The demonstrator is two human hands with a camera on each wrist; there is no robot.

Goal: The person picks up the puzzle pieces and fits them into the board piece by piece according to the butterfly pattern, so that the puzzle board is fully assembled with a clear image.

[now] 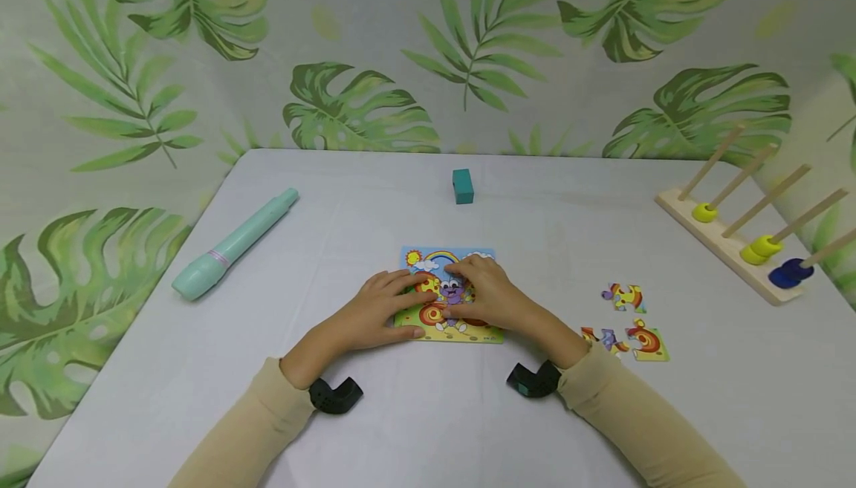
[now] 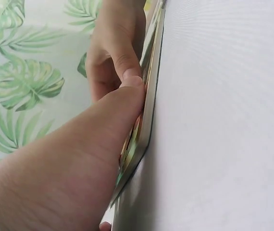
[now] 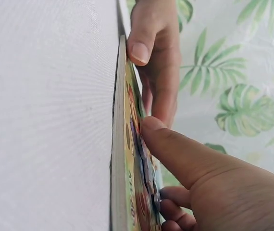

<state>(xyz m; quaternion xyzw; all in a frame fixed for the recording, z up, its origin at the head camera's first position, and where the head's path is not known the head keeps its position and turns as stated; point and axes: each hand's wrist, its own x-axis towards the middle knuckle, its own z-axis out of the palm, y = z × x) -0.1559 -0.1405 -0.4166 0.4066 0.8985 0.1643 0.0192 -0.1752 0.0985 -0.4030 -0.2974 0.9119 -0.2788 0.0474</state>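
Note:
A colourful picture puzzle (image 1: 461, 333) lies flat at the middle of the table in the head view. My left hand (image 1: 379, 311) rests on its left side, fingers spread over the picture and thumb by the lower left edge. From the right, my right hand (image 1: 491, 293) touches the picture with thumb and fingertips; whether a piece is between them is hidden. In the left wrist view the board's edge (image 2: 151, 110) shows beneath the fingers. The right wrist view has raised piece edges under my right thumb (image 3: 170, 149).
Loose puzzle pieces (image 1: 650, 342) lie right of the board, with another group (image 1: 627, 297) just behind. A teal block (image 1: 463, 186) stands at the back. A mint-green wand-shaped object (image 1: 244, 239) lies left. A wooden peg stand (image 1: 729, 247) with yellow and blue beads is at the right.

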